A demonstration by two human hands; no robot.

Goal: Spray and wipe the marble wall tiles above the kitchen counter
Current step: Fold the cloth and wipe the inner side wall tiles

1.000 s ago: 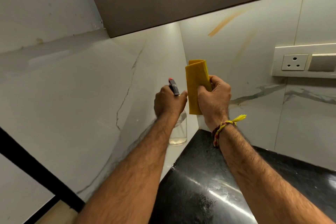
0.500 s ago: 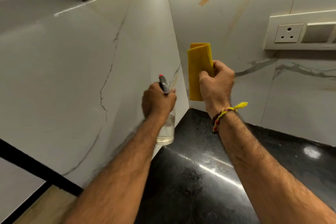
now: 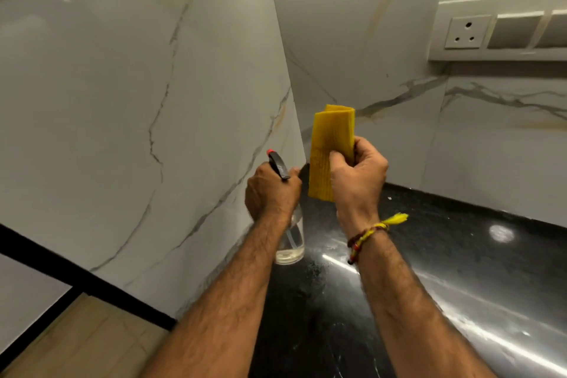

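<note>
My left hand point(image 3: 271, 190) grips a clear spray bottle point(image 3: 291, 239) by its neck; the black trigger head with a red nozzle tip points up and left toward the left marble wall point(image 3: 122, 101). My right hand point(image 3: 357, 176) holds a folded yellow cloth point(image 3: 329, 144) upright, just right of the bottle. Both hands hover over the corner where the left wall meets the back marble wall point(image 3: 383, 55). The cloth is apart from both walls. White marble tiles carry grey and tan veins.
A glossy black counter point(image 3: 429, 285) runs below and to the right. A white socket and switch plate point(image 3: 497, 31) sits on the back wall at upper right. A black frame edge point(image 3: 46, 261) and wooden surface point(image 3: 76, 341) lie at lower left.
The view has dropped, so the overhead cabinet has nearly left the frame. Both hands sit lower in view, closer to the counter, still holding the bottle and the cloth.
</note>
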